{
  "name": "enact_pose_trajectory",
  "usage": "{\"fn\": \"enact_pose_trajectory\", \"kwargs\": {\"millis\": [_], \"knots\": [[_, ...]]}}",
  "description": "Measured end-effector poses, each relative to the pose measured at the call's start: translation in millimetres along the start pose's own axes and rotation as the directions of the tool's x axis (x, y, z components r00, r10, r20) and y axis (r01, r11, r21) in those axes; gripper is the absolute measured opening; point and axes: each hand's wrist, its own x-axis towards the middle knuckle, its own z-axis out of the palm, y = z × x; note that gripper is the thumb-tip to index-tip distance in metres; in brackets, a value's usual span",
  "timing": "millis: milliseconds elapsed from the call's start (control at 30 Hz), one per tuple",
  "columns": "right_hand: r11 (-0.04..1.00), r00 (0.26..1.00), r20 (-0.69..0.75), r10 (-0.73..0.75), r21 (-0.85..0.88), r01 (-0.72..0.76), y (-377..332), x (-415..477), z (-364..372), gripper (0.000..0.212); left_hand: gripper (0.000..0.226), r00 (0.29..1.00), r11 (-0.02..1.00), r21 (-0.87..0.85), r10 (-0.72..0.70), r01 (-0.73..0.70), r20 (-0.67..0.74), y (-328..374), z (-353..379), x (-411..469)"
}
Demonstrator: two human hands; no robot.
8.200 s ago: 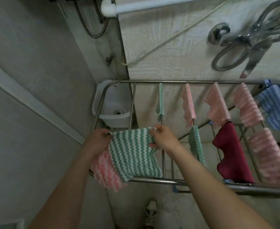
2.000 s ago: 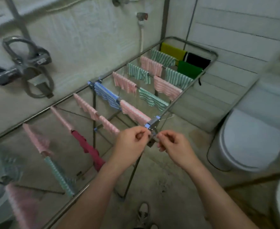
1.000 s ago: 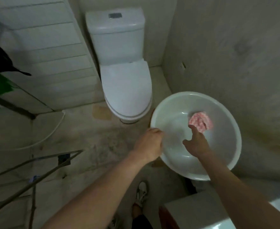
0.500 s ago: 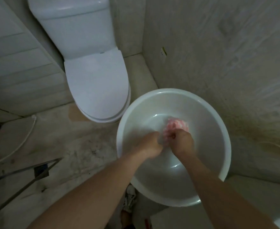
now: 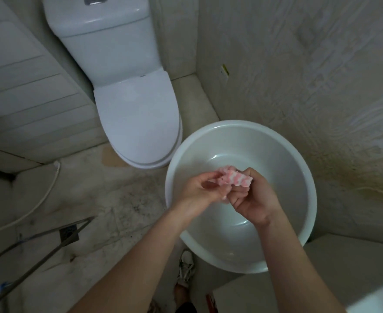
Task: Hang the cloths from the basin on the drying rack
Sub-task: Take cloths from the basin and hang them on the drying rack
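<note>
Both hands, left (image 5: 200,188) and right (image 5: 252,196), pinching bunched pink cloth (image 5: 302,180) over basin (image 5: 299,154); nothing else inside. Probably last one; hanging on rack (image 5: 34,247) left.

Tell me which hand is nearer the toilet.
Left. The left hand grips the pink cloth over the basin side next to the toilet; the right hand grips it beyond, toward the basin's middle.

pink-striped cloth (image 5: 232,179): bunched; lower part hidden under fingers (image 5: 205,177) of left hand (image 5: 199,190) and right hand (image 5: 253,199); shape unclear.
basin (image 5: 299,154): rim hidden where both forearms cross it.
drying rack (image 5: 39,251): left of the basin, only two bars, cut by the frame edge.
toilet (image 5: 136,114): beyond the basin, cistern top cut off.
</note>
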Motion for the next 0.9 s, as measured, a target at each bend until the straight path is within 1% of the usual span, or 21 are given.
{"fn": "enact_pose_trajectory", "kwargs": {"millis": [33,67,133,167,233,333,400,433,467,500,533,567,633,667,700,733,767,800,833,867,900], "knots": [[1.000,1.000,0.017,0.003,-0.012,-0.003,3.2,-5.2,6.6,0.024,0.037,1.000,0.995,0.094,0.025,-0.024,-0.010,1.8,-4.4,-8.3],[1.000,1.000,0.029,0.003,-0.016,-0.003,5.8,-8.5,9.7,0.023,0.033,0.997,0.986,0.157,0.061,-0.054,-0.037,1.8,-6.8,-13.4],[1.000,0.999,0.047,-0.004,0.002,0.004,10.3,-16.8,20.5,0.021,0.007,0.981,0.959,0.247,0.168,-0.140,-0.097,4.6,-11.8,-24.4],[1.000,0.999,0.051,-0.011,-0.004,0.011,12.0,-21.1,26.5,0.019,0.014,0.969,0.947,0.275,0.210,-0.167,-0.133,5.2,-15.1,-30.7],[0.997,0.996,0.073,-0.047,-0.062,0.051,15.4,-31.0,37.8,0.016,0.026,0.945,0.940,0.259,0.272,-0.221,-0.182,9.7,-20.1,-46.2],[0.959,0.979,0.148,-0.138,-0.227,0.169,24.8,-48.9,56.3,0.023,0.024,0.899,0.915,0.260,0.371,-0.309,-0.235,18.5,-36.4,-75.9],[0.883,0.960,0.185,-0.208,-0.387,0.266,31.0,-58.6,66.8,0.024,0.010,0.853,0.878,0.315,0.446,-0.360,-0.271,24.5,-48.1,-97.8],[0.821,0.950,0.187,-0.250,-0.479,0.311,34.5,-63.6,73.1,0.023,0.002,0.825,0.856,0.344,0.486,-0.385,-0.287,27.5,-55.0,-111.4],[0.742,0.933,0.163,-0.320,-0.570,0.354,36.2,-67.3,78.9,0.019,0.007,0.801,0.838,0.379,0.515,-0.393,-0.307,31.2,-59.6,-121.2],[0.642,0.903,0.144,-0.406,-0.658,0.394,39.7,-71.1,86.5,0.012,0.013,0.775,0.817,0.421,0.542,-0.395,-0.325,33.2,-66.7,-133.9],[0.553,0.865,0.120,-0.487,-0.725,0.411,41.8,-75.5,94.9,0.010,0.015,0.762,0.796,0.463,0.560,-0.389,-0.323,35.9,-72.3,-146.4],[0.490,0.827,0.103,-0.553,-0.763,0.423,43.0,-77.2,99.5,0.018,0.014,0.761,0.768,0.516,0.576,-0.379,-0.299,36.6,-77.0,-157.0],[0.440,0.804,0.119,-0.582,-0.786,0.434,55.0,-88.3,121.5,0.029,0.013,0.754,0.665,0.644,0.625,-0.378,-0.203,39.7,-92.3,-189.0],[0.471,0.815,0.102,-0.570,-0.772,0.427,55.3,-90.6,126.9,0.030,0.014,0.773,0.615,0.695,0.620,-0.372,-0.135,39.1,-94.0,-193.6],[0.527,0.841,0.108,-0.530,-0.735,0.427,62.0,-96.5,137.7,0.029,0.014,0.790,0.553,0.753,0.609,-0.356,-0.073,41.4,-98.4,-207.4],[0.613,0.881,0.116,-0.458,-0.677,0.408,69.6,-103.3,147.1,0.027,0.013,0.821,0.499,0.801,0.571,-0.330,-0.018,42.4,-103.0,-218.9],[0.698,0.916,0.131,-0.379,-0.609,0.376,75.3,-108.1,153.7,0.023,0.012,0.867,0.468,0.834,0.497,-0.292,0.024,44.6,-106.5,-228.0],[0.779,0.943,0.158,-0.294,-0.532,0.332,83.9,-116.4,163.4,0.021,0.013,0.916,0.468,0.848,0.399,-0.249,0.050,46.1,-111.2,-239.6],[0.827,0.953,0.199,-0.230,-0.476,0.299,96.4,-123.4,170.7,0.021,0.014,0.948,0.494,0.841,0.311,-0.219,0.064,45.3,-118.8,-255.3],[0.846,0.955,0.234,-0.180,-0.459,0.272,109.8,-132.7,180.1,0.021,0.014,0.965,0.554,0.807,0.250,-0.207,0.076,45.4,-126.2,-269.5],[0.854,0.954,0.260,-0.148,-0.452,0.256,114.1,-132.6,180.8,0.020,0.013,0.970,0.634,0.744,0.226,-0.214,0.086,47.7,-125.9,-270.9]]}}
